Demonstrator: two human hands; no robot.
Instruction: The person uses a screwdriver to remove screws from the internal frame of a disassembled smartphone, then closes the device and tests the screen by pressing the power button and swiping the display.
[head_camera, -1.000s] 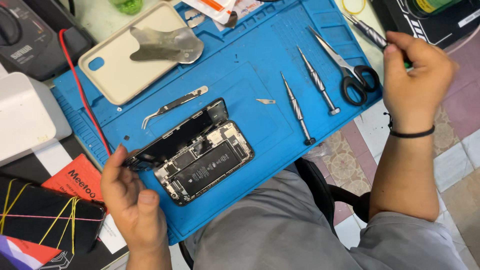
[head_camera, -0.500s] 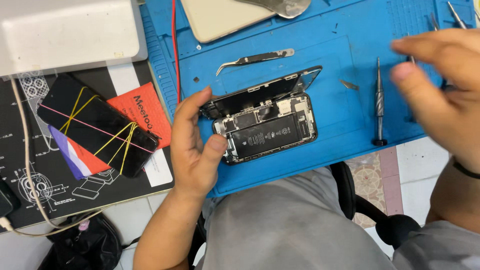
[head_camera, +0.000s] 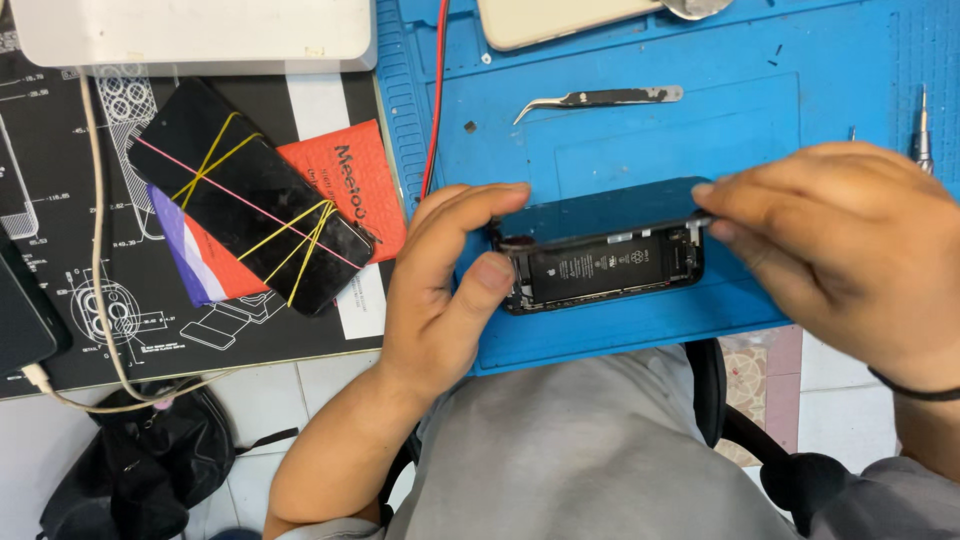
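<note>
Opened phone (head_camera: 600, 265) lies near front edge of blue mat (head_camera: 800, 60), battery showing, screen panel lifted along far side. L hand (head_camera: 440, 290) grips phone's left end, thumb on near corner, fingers curled over far edge. R hand (head_camera: 850, 250) pinches screen panel at phone's right end, fingers pressed tog. Tweezers (head_camera: 600, 98) lie beyond phone on mat. Banded dark phone (head_camera: 250, 200) sits left of mat, well apart.
</note>
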